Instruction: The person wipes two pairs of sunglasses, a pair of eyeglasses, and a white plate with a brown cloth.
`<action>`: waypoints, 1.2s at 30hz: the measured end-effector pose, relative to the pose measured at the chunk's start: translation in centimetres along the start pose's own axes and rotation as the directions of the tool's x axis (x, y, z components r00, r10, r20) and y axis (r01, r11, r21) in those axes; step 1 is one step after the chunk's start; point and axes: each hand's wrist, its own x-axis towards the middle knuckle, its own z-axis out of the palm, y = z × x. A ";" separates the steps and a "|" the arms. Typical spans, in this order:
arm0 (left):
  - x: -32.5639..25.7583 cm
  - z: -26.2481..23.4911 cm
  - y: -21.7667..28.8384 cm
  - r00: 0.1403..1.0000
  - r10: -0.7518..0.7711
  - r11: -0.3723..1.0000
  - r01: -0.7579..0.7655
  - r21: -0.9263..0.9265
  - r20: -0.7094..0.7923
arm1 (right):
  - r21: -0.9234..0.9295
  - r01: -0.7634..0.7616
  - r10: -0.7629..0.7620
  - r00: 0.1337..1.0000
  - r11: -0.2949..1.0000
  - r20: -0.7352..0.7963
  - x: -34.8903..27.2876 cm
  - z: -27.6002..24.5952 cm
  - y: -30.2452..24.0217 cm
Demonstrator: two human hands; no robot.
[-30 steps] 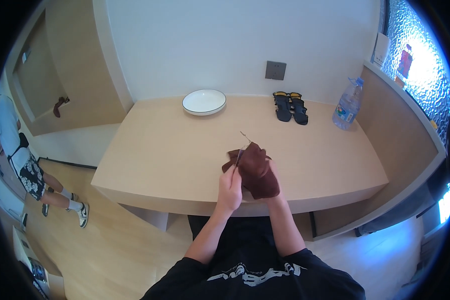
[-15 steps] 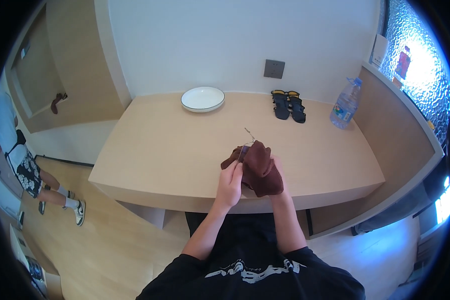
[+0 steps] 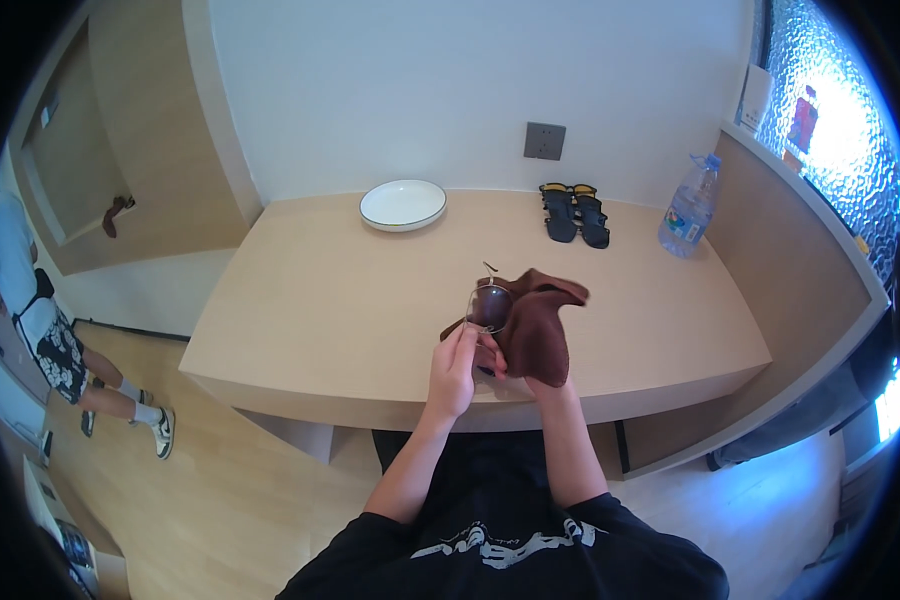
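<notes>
Glasses [image 3: 490, 307] now turned lens-up, brown cloth [image 3: 540, 325] spread wider

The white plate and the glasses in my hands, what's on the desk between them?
Nothing: in the head view, only bare desk top lies between the white plate and the glasses held with the brown cloth.

Black short-sleeved shirt with white print, bare forearms.
</notes>
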 end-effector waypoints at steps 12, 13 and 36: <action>-0.5 0.4 0.6 0.996 -0.030 0.946 0.056 0.321 -0.085 | 0.485 -0.266 0.373 0.917 0.833 -0.139 0.7 0.8 -2.9; -0.6 0.3 0.4 0.995 -0.048 0.935 0.074 0.347 -0.085 | 0.486 -0.268 0.379 0.914 0.832 -0.144 0.6 0.9 -2.6; -0.5 1.0 1.2 0.991 0.107 0.936 -0.073 0.345 -0.081 | 0.529 -0.388 0.487 0.872 0.755 -0.055 0.3 0.3 -3.8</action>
